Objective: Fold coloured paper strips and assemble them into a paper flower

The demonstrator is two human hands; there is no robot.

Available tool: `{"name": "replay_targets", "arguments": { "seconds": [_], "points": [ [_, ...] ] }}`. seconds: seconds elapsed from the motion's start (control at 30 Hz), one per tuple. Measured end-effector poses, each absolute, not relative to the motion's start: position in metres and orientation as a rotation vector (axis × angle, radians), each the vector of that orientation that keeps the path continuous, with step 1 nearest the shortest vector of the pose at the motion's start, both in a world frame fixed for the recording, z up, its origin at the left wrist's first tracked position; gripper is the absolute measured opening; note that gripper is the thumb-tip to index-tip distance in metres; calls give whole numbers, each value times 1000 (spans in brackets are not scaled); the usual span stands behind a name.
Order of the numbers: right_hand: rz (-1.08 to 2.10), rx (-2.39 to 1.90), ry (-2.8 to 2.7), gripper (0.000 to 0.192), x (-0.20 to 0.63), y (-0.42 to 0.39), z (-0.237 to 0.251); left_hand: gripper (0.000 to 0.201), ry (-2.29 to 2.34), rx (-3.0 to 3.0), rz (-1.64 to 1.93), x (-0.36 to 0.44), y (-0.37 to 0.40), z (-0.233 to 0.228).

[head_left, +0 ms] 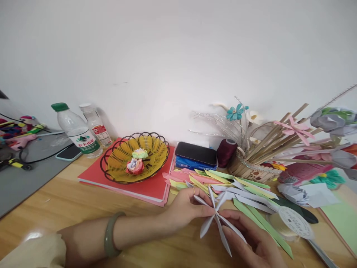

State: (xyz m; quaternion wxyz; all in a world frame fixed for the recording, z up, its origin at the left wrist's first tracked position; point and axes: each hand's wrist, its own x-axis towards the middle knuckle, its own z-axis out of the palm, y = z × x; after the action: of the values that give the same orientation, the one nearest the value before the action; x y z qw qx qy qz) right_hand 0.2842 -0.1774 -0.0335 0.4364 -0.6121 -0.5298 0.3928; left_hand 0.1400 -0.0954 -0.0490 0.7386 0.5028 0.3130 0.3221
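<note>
Head view: left hand [185,208] & right hand [251,242] both pinch white paper star [216,219] at centre, low over worktop [69,201]. Paper strips [223,182] crowd 12 o'clock; bare wood at 9.

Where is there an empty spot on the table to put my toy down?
Bare wood shows in front of the red folder, between the grey mat and the left hand. The right side is crowded: paper strips, a thread spool and the stick basket. Both hands, the right hand too, hold the white paper flower.
</note>
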Motion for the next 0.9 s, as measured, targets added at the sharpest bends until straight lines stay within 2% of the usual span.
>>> {"name": "replay_targets", "arguments": {
  "seconds": [0.47,0.6,0.67,0.73,0.83,0.9],
  "points": [
    [921,-1540,-1397,28,294,-177,-42,24,552,1016,742,138,-97,-52],
    [885,-1526,-1525,25,295,-176,-42,42,499,976,650,137,-99,-52],
    [780,-1535,-1609,21,294,-176,-41,49,535,1011,607,137,-100,-53],
    [567,-1525,-1685,17,294,-177,-42,47,586,1055,598,137,-100,-54],
    [268,-1480,-1736,29,294,-177,-46,39,617,1048,606,139,-100,-53],
    [229,-1464,-1757,37,295,-176,-47,36,621,1034,596,139,-100,-50]
  ]
}}
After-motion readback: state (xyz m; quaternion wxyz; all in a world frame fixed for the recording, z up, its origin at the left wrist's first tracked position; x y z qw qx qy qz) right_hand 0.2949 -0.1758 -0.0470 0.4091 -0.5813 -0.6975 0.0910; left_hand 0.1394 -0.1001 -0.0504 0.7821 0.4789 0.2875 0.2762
